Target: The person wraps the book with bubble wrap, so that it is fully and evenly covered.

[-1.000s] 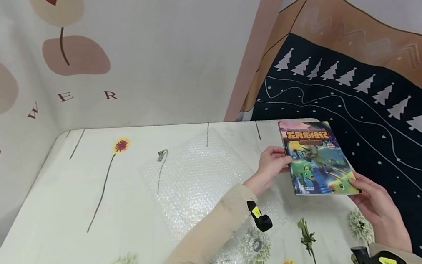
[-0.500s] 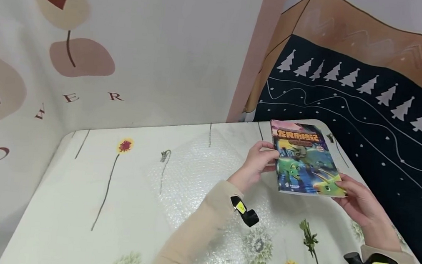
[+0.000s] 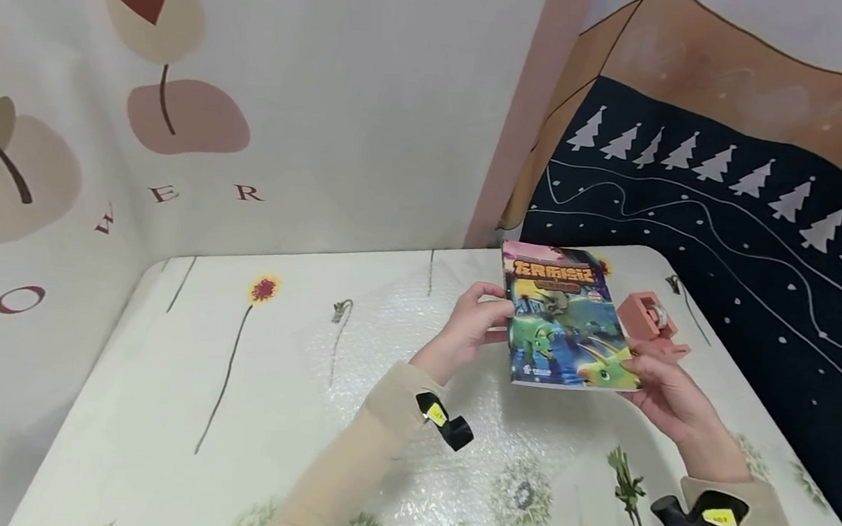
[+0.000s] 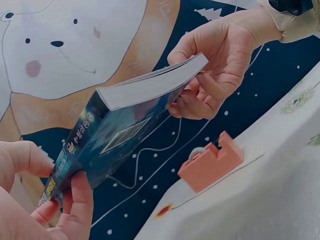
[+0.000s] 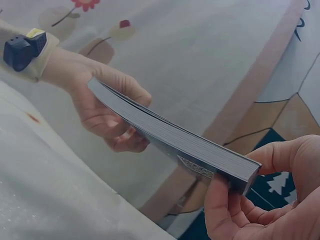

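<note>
A paperback book (image 3: pixel 562 321) with a colourful dinosaur cover is held above the table, its front turned up toward the head camera. My left hand (image 3: pixel 466 327) pinches its left edge at the spine. The lower right corner is gripped by my right hand (image 3: pixel 668 393), thumb on the cover and fingers beneath. From the left wrist view, the barcode on the back cover (image 4: pixel 125 135) and the page edges show. Just right of the book, a pink tape dispenser (image 3: pixel 645 316) stands on the table, partly hidden by the book and right hand.
Bubble wrap (image 3: pixel 441 457) lies on the flower-printed tablecloth (image 3: pixel 163 374) under and in front of the hands. A pale printed curtain (image 3: pixel 359 107) hangs at the back, and a dark tree-patterned cloth (image 3: pixel 696 212) hangs along the right side.
Both hands have carried the book leftward while keeping their hold. The pink tape dispenser, hidden before, now shows to the right of the book. The head view has shifted slightly left.
</note>
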Motion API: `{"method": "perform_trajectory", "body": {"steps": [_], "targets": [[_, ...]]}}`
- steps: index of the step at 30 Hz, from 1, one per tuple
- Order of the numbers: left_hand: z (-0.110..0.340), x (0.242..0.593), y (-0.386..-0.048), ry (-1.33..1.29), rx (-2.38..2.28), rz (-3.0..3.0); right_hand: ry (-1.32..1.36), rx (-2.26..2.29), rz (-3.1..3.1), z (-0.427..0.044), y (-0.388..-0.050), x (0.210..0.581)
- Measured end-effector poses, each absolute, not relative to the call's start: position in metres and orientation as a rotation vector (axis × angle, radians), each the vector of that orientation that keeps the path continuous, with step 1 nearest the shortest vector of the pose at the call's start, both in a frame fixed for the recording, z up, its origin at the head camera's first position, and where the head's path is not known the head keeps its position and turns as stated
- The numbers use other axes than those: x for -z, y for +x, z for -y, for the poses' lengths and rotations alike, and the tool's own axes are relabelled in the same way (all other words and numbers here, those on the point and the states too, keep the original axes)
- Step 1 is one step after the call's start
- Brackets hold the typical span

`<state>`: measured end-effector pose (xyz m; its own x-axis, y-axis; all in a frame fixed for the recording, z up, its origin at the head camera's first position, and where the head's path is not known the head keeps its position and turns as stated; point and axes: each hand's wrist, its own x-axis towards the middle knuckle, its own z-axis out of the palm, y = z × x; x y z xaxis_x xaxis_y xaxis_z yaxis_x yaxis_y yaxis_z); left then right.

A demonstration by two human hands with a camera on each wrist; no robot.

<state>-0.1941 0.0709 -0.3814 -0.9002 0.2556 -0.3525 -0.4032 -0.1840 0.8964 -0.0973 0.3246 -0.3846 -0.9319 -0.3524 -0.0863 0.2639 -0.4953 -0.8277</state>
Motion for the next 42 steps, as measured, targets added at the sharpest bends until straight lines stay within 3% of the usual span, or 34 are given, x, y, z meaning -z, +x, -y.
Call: {"method": "perform_trajectory", "body": {"steps": [4, 22, 42], "targets": [[-0.054, 0.382, -0.194, -0.161, -2.142, -1.685, 0.003, 2.410, -1.366, -0.310, -0.102, 0.384], [0.017, 0.389, -0.183, -0.196, -2.203, -1.716, -0.019, 2.206, -1.431, -0.251, -0.119, 0.379], [0.084, 0.420, -0.151, -0.299, -2.096, -1.845, -0.054, 1.992, -1.513, -0.191, -0.118, 0.417]]}}
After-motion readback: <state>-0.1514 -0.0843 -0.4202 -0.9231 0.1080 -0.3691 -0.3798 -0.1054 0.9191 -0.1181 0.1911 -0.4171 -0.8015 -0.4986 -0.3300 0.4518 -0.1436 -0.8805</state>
